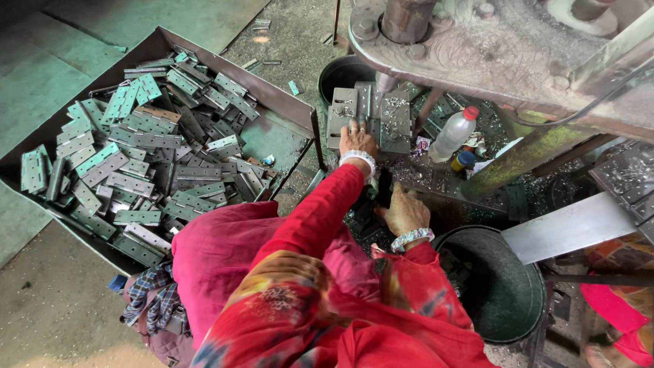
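— Where is the hinge plate (343,112)?
— Centre top of the frame, flat on the press bed (395,126) under the big machine. The left hand (357,142) stretches forward, arm nearly straight, fingers pressed down on the plate, not wrapped around it.
— And the other?
— The right hand (405,212) sits lower, wrist bent, loosely curled; I cannot tell what it grips.
— Around them?
— A tray of hinges (136,157) at left, a plastic bottle (453,133) right, a dark tub (504,286) below.

Grey metal hinge plate (343,112) is laid flat on press bed, w/ metal shavings scattered just beside it.
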